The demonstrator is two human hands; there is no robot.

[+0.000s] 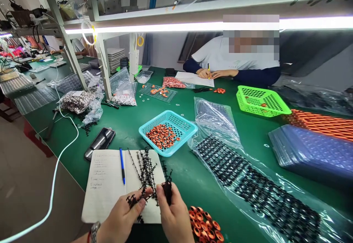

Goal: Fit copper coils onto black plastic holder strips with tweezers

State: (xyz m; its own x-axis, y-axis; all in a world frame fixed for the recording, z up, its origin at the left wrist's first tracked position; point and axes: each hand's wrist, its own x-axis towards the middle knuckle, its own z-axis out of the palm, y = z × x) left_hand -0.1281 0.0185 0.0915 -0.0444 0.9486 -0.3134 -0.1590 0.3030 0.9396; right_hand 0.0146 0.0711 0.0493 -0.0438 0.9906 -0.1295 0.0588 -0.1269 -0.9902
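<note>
Left hand (124, 213) and right hand (172, 213) both pinch black plastic sprue strips (146, 177) over open notebook (110, 184); blue pen (122, 165) lies on page, orange rings (205, 226) just right of right hand, teal basket (176, 125) beyond

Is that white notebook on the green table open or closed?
Open: the white paper notebook lies spread flat, handwriting on one page, a blue pen near its fold.

Matt black plastic sprues (146, 173) lie over a notebook (106, 184) of smooth white paper on the matt green tabletop (132, 125), beside a glossy turquoise plastic basket (183, 125), shiny orange metal rings (162, 135) and crinkled clear plastic bags (217, 120).
</note>
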